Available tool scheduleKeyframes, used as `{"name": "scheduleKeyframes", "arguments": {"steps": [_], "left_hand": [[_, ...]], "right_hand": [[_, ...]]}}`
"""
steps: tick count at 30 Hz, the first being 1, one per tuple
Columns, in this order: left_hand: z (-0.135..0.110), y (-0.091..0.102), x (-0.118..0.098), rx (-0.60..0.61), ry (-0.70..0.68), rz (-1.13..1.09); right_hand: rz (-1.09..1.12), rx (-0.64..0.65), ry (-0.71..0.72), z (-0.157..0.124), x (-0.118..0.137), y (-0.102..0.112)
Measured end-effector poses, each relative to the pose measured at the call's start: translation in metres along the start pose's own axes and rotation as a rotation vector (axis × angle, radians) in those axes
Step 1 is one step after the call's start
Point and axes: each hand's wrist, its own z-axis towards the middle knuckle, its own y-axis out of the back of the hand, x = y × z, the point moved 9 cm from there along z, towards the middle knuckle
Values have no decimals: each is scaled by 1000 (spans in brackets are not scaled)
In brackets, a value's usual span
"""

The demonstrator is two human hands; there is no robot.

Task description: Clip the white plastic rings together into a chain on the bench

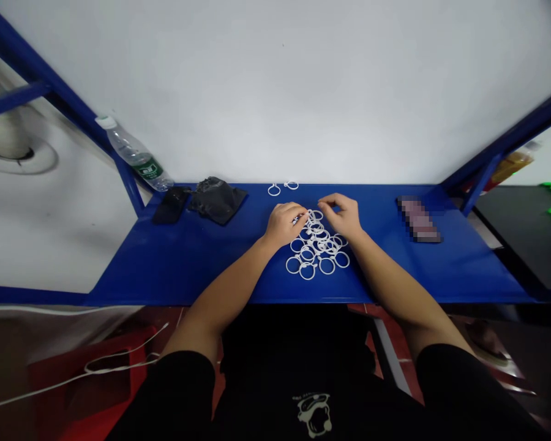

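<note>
A loose pile of white plastic rings with small eyelets, like curtain rings, lies on the blue tabletop between my forearms. At the far end of the pile my left hand is closed, fingertips pinched on a white ring. Its grip point is partly hidden by the fingers. Just to the right, my right hand hovers with curved fingers, thumb and index finger slightly apart, and nothing visible between them. Two separate rings lie behind the hands near the wall.
A plastic bottle leans at the table's back left corner. Near it are a black pouch and a dark flat object. A phone with a blurred screen lies right. Blue frame bars flank the blue table.
</note>
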Motion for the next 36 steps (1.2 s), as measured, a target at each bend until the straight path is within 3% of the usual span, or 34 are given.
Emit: {"name": "scheduleKeyframes", "arguments": {"steps": [1, 3, 8, 12, 16, 21, 29, 32, 36], "left_hand": [[0, -1, 1, 7, -1, 6], [1, -4, 1, 26, -10, 18], [2, -10, -2, 87, -69, 42], [4, -1, 0, 71, -80, 18], [6, 10, 11, 0, -57, -41], [7, 5, 22, 24, 1, -71], [1, -21, 8, 295, -42, -11], [4, -16, 19, 234, 20, 31], [5, 2, 58, 74, 238, 177]], "right_hand": [[-7, -29, -48, 9, -10, 2], [-47, 78, -84, 31, -24, -14], [-282, 525, -69, 78, -37, -94], [-457, 717, -110, 92, -35, -144], [-576, 842, -130, 92, -35, -167], [-617, 860, -64, 85, -37, -162], [-495, 784, 43, 60, -41, -137], [-415, 690, 24, 53, -49, -118], [-487, 617, -80, 44, -69, -94]]}}
